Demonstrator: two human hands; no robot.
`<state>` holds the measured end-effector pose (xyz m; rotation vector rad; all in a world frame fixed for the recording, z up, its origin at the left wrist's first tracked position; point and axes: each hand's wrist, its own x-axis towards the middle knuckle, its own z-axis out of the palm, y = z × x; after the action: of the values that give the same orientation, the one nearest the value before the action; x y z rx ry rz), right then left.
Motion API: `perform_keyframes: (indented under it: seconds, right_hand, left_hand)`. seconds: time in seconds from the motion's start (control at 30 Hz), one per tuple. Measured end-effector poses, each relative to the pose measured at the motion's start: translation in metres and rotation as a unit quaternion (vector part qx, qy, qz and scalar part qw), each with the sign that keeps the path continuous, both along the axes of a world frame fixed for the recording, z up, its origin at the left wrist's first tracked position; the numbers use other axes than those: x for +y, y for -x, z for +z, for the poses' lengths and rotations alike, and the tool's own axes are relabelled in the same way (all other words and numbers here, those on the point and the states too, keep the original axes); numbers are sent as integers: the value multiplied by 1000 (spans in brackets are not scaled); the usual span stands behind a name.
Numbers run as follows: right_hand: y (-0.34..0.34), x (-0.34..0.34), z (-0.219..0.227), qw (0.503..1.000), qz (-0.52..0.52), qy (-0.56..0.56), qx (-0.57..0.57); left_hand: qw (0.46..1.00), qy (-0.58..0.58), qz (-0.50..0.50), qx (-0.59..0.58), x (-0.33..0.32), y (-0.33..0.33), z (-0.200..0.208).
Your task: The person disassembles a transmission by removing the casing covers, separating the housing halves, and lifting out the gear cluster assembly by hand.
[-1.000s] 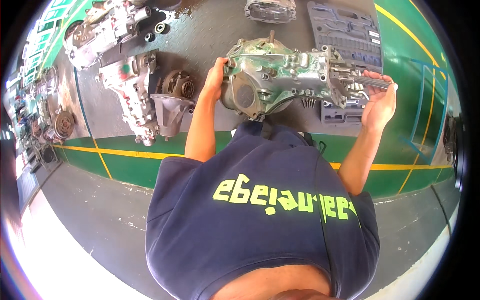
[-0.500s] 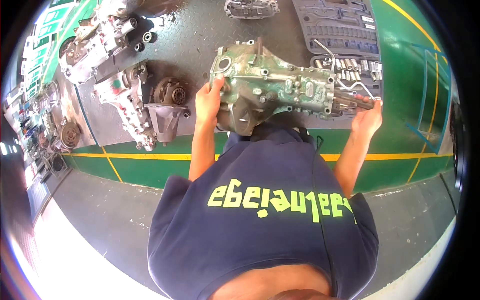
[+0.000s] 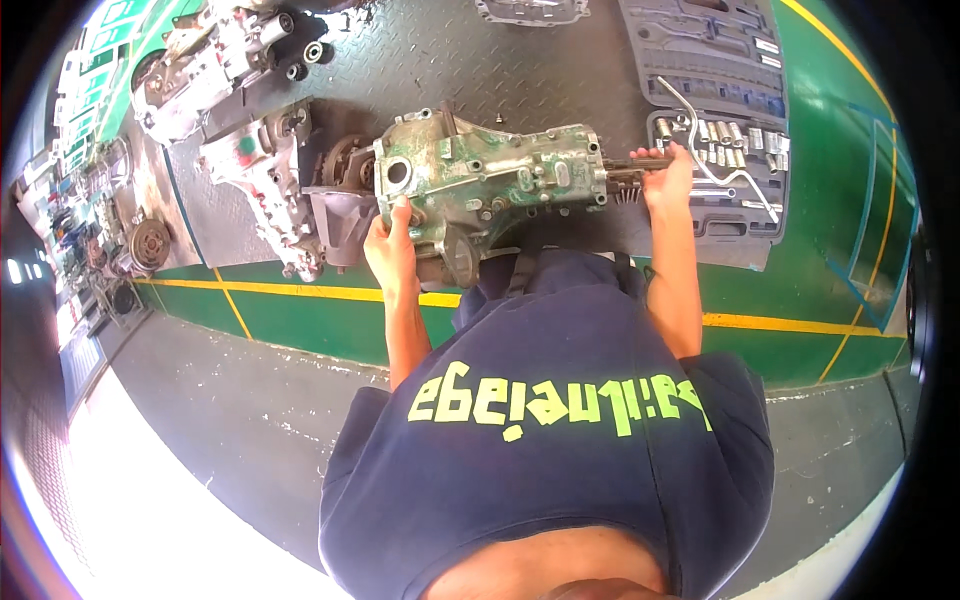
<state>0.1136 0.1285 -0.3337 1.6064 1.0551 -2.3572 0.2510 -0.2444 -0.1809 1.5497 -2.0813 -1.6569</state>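
Note:
A large gearbox housing (image 3: 500, 185), grey metal with worn green staining, lies crosswise before me, its wide bell end to the left. My left hand (image 3: 396, 245) grips the lower left edge of that wide end, thumb on top near a round hole. Around the rods (image 3: 635, 166) that jut from the narrow right end, my right hand (image 3: 668, 178) is closed. The housing's underside and most of my left fingers are hidden. Touching or just overlapping its left end in view is a grey cone-shaped cover (image 3: 340, 222) with a brown gear part.
An open tool case (image 3: 700, 90) with sockets and a bent bar (image 3: 690, 110) lies at the right. Other gearbox castings (image 3: 265, 185) stand on the left of the dark metal bench (image 3: 420, 70). A shallow metal pan (image 3: 530, 10) sits at the far edge.
The gearbox housing has shifted left relative to the bench, toward the cone-shaped cover, with both my hands on it. The right hand has come away from over the tool case. The view has also shifted.

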Motion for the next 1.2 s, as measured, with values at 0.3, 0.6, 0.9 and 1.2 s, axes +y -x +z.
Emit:
perform_keyframes:
  seconds: [0.3, 0.6, 0.9, 1.2]
  right_hand:
    - [0, -16, -62, 997, -16, 61, -36]
    - [-9, -8, -53, 994, 5, 108, -15]
    - [-38, 103, 2, 975, 205, -70, 58]
    - [32, 178, -41, 429, 661, -616, 5]
  left_hand:
    - [982, 150, -91, -63, 5, -1, -10]
    - [992, 112, -58, -31, 18, -1, -12]
    - [965, 231, -95, -80, 14, -3, -22]
    - [938, 301, -129, -111, 15, -4, -24]
